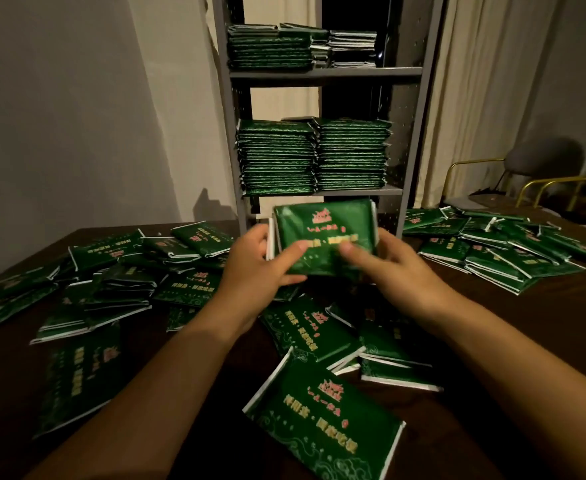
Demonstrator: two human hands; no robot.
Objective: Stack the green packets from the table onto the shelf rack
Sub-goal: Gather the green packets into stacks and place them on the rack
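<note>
We hold a small bundle of packets in front of the rack, raised off the surface and just below the lower loaded shelf. White edges at the left side of the bundle suggest more than one packet, though blur hides the count.

To do this step well, we judge it best to square the bundle first: press the long edges flush between both palms so nothing slides, and keep it level as it goes up. The lower shelf carries two tall stacks side by side, so the bundle should land flat on one of them, edges lined up, with no shove that would tip the column. The upper shelf holds shorter stacks and may take more.

Our left hand grips the bundle's left edge, thumb lying across the printed face and fingers curled behind. Our right hand grips the right side likewise, thumb on top near the middle. Both forearms reach forward from the lower corners and converge on the bundle, wrists fairly straight.

Many loose packets lie scattered over the surface on either side, so much of the task remains.
</note>
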